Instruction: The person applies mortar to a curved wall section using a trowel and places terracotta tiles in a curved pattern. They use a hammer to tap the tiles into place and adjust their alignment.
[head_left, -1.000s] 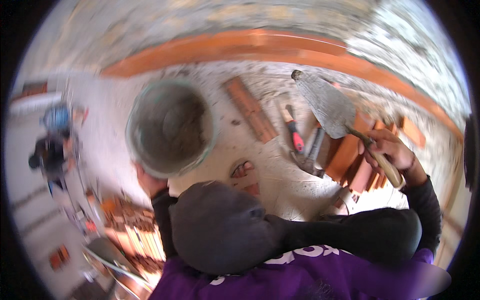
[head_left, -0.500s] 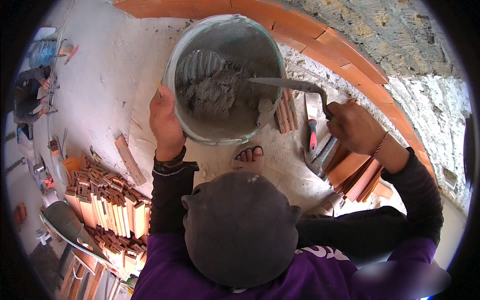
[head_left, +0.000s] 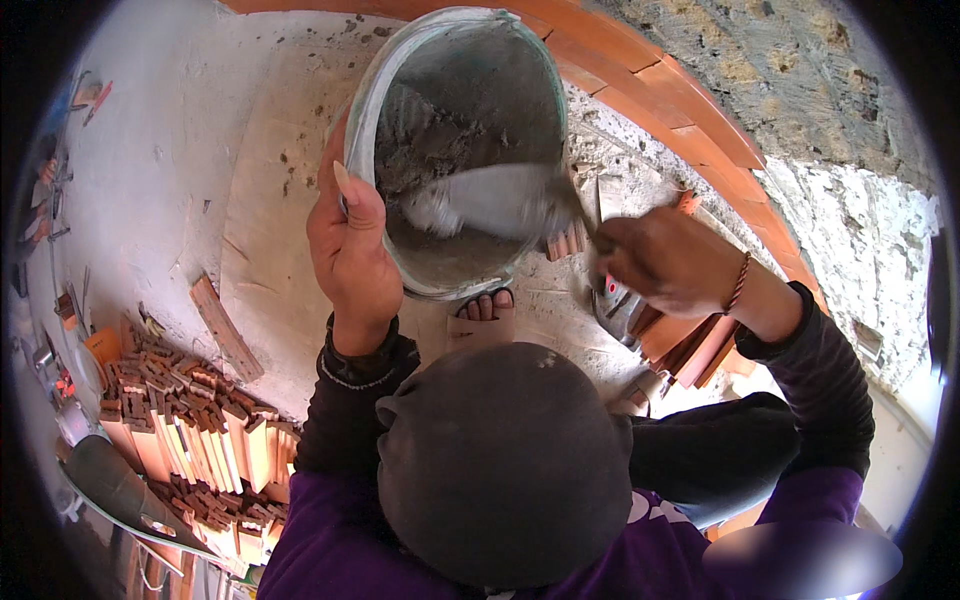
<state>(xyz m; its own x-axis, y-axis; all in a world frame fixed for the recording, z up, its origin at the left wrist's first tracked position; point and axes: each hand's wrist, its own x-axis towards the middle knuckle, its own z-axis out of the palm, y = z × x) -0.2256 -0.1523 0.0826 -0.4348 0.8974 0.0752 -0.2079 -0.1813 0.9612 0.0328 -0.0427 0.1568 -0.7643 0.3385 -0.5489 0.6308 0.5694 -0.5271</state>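
A bucket (head_left: 368, 110) with a pale, cement-smeared rim stands before me, tilted toward the right. Grey mortar (head_left: 435, 125) lies inside it. My left hand (head_left: 355, 260) grips the bucket's left rim, its thumb over the edge and its fingers on the outer wall. My right hand (head_left: 675, 262) is closed round the handle of a trowel (head_left: 490, 200). The trowel's blade, blurred by motion and coated in grey, is turned broadside over the bucket's mouth. Most of the handle is hidden in my fist.
Orange hollow bricks (head_left: 700, 150) run along the rough plastered wall (head_left: 760, 60). Thin brick pieces (head_left: 690, 345) lie beneath my right forearm. Stacked brick slats (head_left: 190, 400) stand at the left, with a single slat (head_left: 225, 325) on the floor nearby. My sandalled foot (head_left: 485, 310) is below the bucket.
The bucket has tipped toward the right, and my left hand has shifted round its rim. My right hand has moved left and down, turning the trowel from edge-on to broadside.
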